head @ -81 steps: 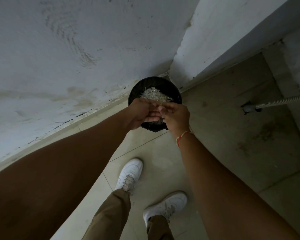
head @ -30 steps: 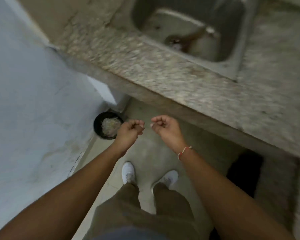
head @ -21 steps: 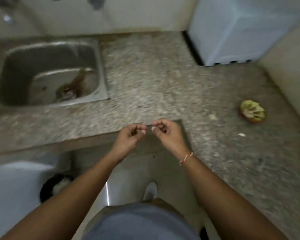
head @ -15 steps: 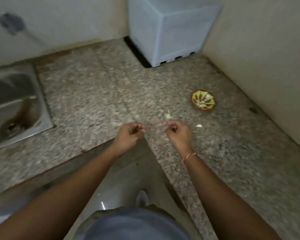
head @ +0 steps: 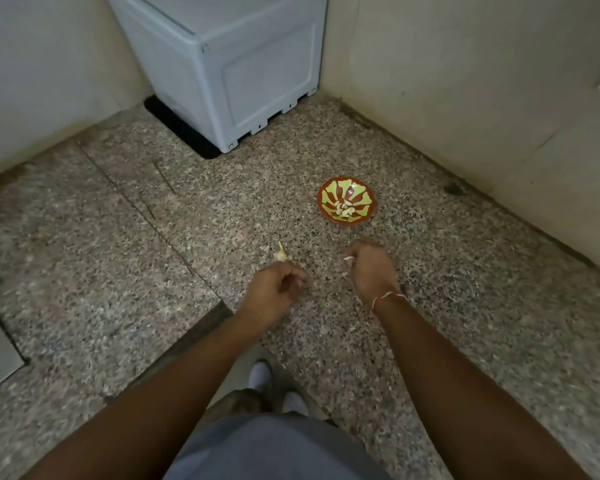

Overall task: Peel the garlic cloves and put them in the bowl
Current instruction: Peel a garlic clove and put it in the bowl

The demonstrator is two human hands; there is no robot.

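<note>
Already a small heap of peeled cloves (head: 345,210) lay in the bowl (head: 361,195), right of centre on the tabletop (head: 118,244). One unpeeled piece of garlic (head: 282,253) sat just above the left hand (head: 274,296), apart from the bowl; it looked like the last work left, though more may have lain out of frame. The left hand's grip was loosely curled; whether it held anything I could not tell. The right hand (head: 371,270), near the bowl, was curled with something pale at its fingertips, too blurred to say whether clove or nail.
</note>
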